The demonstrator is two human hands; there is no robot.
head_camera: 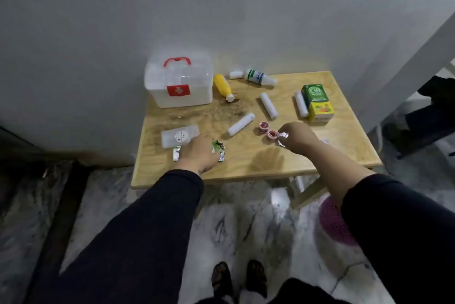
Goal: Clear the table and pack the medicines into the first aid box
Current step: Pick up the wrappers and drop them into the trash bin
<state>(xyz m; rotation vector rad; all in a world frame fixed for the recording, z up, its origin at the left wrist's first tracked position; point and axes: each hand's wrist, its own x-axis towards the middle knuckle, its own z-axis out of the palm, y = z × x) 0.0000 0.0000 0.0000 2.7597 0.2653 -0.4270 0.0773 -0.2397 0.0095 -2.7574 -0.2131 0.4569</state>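
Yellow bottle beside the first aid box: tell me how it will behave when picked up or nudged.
The yellow bottle lies on its side on the table, so a nudge probably rolls it. It looks like smooth plastic: likely light, perhaps slippery.

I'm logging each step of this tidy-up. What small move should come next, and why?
Probably open the first aid box: its lid looks shut, so nothing can go in. The right hand pinches a foil strip, and the left hand rests on another foil strip.

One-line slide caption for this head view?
Both hands gather foil medicine strips, left hand and right hand, from a wooden table beside a closed first aid box.
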